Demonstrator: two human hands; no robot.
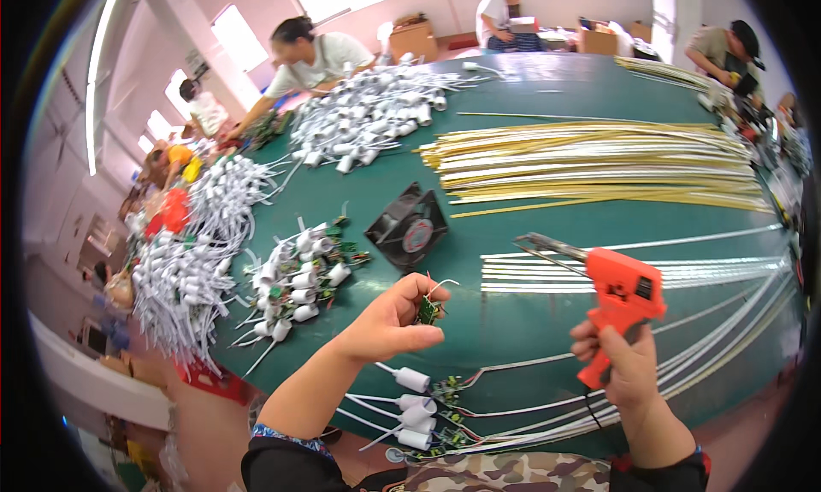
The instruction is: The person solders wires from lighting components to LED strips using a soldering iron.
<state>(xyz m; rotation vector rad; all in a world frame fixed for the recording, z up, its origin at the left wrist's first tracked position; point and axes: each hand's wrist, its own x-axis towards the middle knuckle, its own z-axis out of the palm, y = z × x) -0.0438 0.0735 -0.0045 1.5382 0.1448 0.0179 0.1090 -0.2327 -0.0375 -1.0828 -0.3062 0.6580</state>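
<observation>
My left hand (380, 323) is closed around a small green circuit board (428, 312) with thin white wire sticking out, above the middle of the table. In my right hand (629, 368) is an orange-red soldering gun (609, 280), gripped by its handle with its metal tip (547, 242) pointing left. The tip is apart from the board. Beyond my left hand stands a black cooling fan (402, 227). White light strips (547, 275) lie side by side between and beyond my hands. Nearer me, several white sockets (414, 411) with boards are joined to long strips.
The green table (479, 338) holds a pile of sockets with boards (299, 282) at left and larger white socket heaps (368, 120) behind. Yellow and white strips (590, 160) lie at the far right. A co-worker (316, 64) reaches over from the far left; others are farther back.
</observation>
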